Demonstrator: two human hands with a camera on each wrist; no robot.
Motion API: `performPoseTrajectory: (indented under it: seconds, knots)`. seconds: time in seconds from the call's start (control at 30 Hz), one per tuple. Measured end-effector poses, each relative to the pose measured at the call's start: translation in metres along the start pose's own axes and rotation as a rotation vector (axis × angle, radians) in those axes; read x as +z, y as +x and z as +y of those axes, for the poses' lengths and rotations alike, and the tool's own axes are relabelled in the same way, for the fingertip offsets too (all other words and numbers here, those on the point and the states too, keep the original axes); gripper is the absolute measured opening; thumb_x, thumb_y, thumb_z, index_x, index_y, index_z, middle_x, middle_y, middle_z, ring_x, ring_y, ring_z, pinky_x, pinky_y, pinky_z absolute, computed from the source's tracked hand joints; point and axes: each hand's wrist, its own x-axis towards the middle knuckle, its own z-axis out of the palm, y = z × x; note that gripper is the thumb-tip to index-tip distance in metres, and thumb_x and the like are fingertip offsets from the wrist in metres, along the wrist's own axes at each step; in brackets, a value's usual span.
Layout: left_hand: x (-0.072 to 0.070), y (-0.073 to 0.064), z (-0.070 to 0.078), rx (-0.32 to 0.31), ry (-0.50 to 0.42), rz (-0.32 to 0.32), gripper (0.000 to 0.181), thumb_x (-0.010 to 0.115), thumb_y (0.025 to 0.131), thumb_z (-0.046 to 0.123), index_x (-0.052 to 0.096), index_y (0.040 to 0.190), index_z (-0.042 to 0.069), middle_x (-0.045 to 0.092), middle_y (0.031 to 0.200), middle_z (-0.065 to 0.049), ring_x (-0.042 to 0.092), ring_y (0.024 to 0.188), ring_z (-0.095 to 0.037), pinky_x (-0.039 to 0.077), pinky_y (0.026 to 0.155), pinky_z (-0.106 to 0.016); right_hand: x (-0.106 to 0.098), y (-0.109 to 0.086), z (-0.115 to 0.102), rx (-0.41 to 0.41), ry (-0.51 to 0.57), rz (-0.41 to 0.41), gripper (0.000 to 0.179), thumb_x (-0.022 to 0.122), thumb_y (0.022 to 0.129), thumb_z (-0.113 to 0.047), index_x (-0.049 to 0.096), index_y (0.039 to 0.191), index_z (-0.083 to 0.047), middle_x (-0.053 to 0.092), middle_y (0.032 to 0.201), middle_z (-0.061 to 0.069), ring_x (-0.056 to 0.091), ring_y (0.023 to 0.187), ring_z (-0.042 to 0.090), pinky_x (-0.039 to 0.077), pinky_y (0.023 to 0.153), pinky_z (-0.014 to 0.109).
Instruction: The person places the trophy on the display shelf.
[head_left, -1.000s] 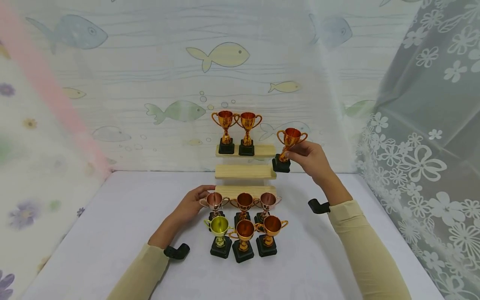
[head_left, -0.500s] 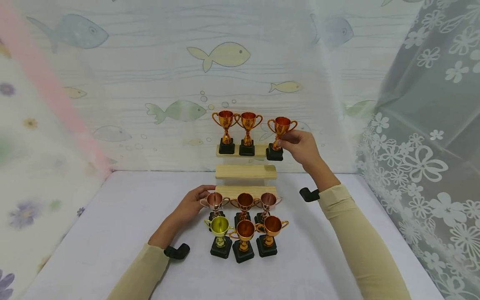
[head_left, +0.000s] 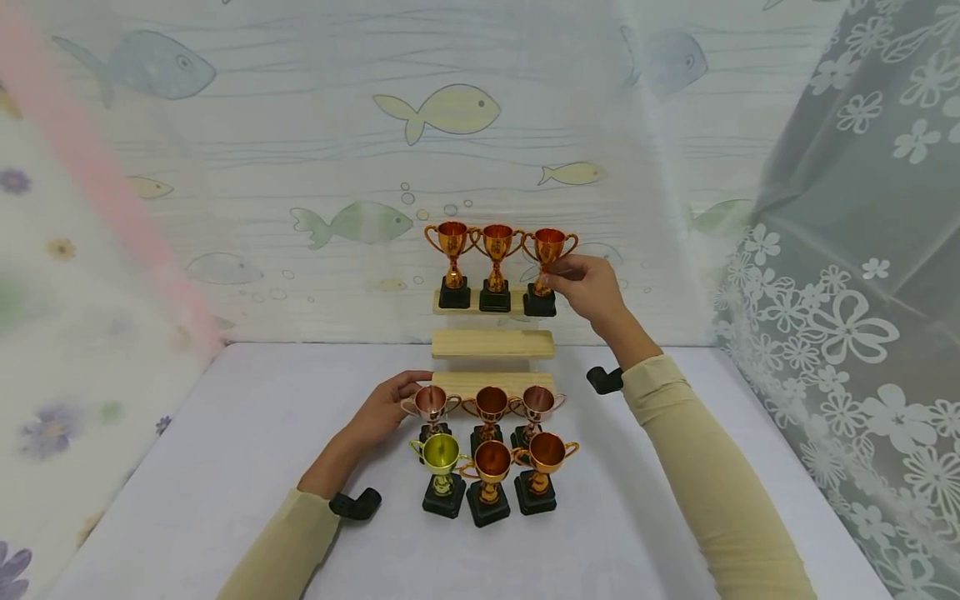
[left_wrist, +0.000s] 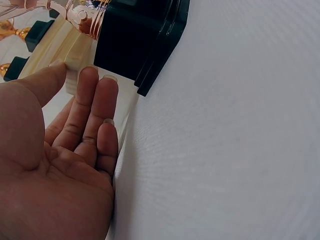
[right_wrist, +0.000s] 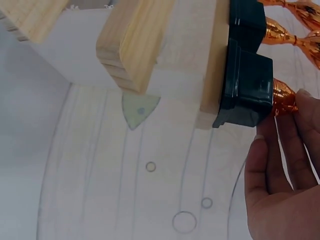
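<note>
In the head view, my right hand (head_left: pixel 591 287) pinches the stem of an orange-gold trophy cup (head_left: pixel 549 243). Its black base stands on the right end of the top step of a wooden stepped stand (head_left: pixel 492 343). Two matching trophies (head_left: pixel 496 242) are beside it on that step. My left hand (head_left: pixel 382 410) is at the left end of the lowest step, thumb on the board (left_wrist: pixel 77 55) and the other fingers beneath it. A rose-gold trophy (head_left: pixel 431 402) stands close to that hand. In the right wrist view, the held trophy's base (right_wrist: pixel 250 85) meets the board.
Several trophies stand in two rows before the stand, among them a yellow-gold one (head_left: pixel 440 452) and orange-gold ones (head_left: pixel 491 460). A white cloth (head_left: pixel 285 392) covers the table. Behind hangs a fish-print curtain (head_left: pixel 330 150); a flowered sheer curtain (head_left: pixel 840 317) is on the right.
My right hand has carried the trophy leftward from beside the stand, up and onto the top step next to the other two. The left hand has stayed in place.
</note>
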Motion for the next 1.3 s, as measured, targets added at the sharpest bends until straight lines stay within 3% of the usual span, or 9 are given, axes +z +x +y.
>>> performPoseTrajectory:
  seconds: [0.23, 0.67, 0.83, 0.97, 1.17, 1.3]
  knots:
    - [0.000, -0.001, 0.002, -0.002, 0.021, 0.002, 0.052, 0.060, 0.100, 0.001, 0.055, 0.151, 0.006, 0.073, 0.106, -0.009, 0.061, 0.098, -0.020, 0.043, 0.087, -0.031, 0.003, 0.003, -0.004, 0.016, -0.001, -0.009, 0.028, 0.074, 0.100, -0.018, 0.075, 0.120, 0.001, 0.070, 0.124, 0.018, 0.063, 0.118, 0.034, 0.050, 0.099, 0.049]
    - [0.000, -0.001, 0.002, 0.009, 0.015, 0.004, 0.054, 0.057, 0.099, -0.003, 0.054, 0.152, 0.004, 0.074, 0.112, -0.011, 0.063, 0.100, -0.017, 0.045, 0.086, -0.028, 0.010, 0.006, 0.000, -0.001, 0.020, -0.010, 0.026, 0.075, 0.099, -0.018, 0.075, 0.118, 0.001, 0.070, 0.118, 0.015, 0.064, 0.112, 0.029, 0.052, 0.096, 0.044]
    - [0.000, -0.001, 0.002, 0.020, -0.006, -0.008, 0.052, 0.057, 0.101, -0.002, 0.053, 0.152, 0.004, 0.073, 0.111, -0.011, 0.064, 0.101, -0.016, 0.045, 0.087, -0.027, 0.009, -0.002, 0.002, -0.008, 0.057, 0.002, 0.030, 0.075, 0.100, -0.020, 0.074, 0.123, -0.001, 0.070, 0.124, 0.016, 0.065, 0.113, 0.028, 0.052, 0.099, 0.044]
    - [0.000, -0.001, 0.001, 0.016, -0.016, -0.014, 0.054, 0.055, 0.100, -0.003, 0.052, 0.153, 0.005, 0.074, 0.113, -0.011, 0.066, 0.105, -0.017, 0.046, 0.091, -0.027, 0.007, -0.010, 0.003, -0.021, 0.122, 0.053, 0.033, 0.073, 0.101, -0.017, 0.070, 0.129, 0.000, 0.069, 0.126, 0.016, 0.065, 0.112, 0.023, 0.052, 0.097, 0.036]
    - [0.000, -0.001, 0.002, 0.021, -0.004, -0.009, 0.054, 0.056, 0.099, -0.003, 0.053, 0.152, 0.004, 0.074, 0.112, -0.011, 0.065, 0.104, -0.019, 0.046, 0.090, -0.027, 0.003, -0.027, 0.012, -0.031, 0.204, 0.091, 0.039, 0.072, 0.101, -0.015, 0.063, 0.133, 0.006, 0.065, 0.111, 0.006, 0.062, 0.102, 0.016, 0.050, 0.088, 0.024]
    - [0.000, -0.001, 0.002, 0.018, 0.011, 0.001, 0.054, 0.056, 0.099, -0.002, 0.054, 0.152, 0.004, 0.073, 0.109, -0.010, 0.063, 0.101, -0.020, 0.045, 0.087, -0.028, 0.001, -0.040, 0.023, -0.044, 0.229, 0.068, 0.039, 0.070, 0.102, -0.014, 0.062, 0.132, 0.009, 0.064, 0.108, 0.004, 0.063, 0.099, 0.015, 0.053, 0.088, 0.023]
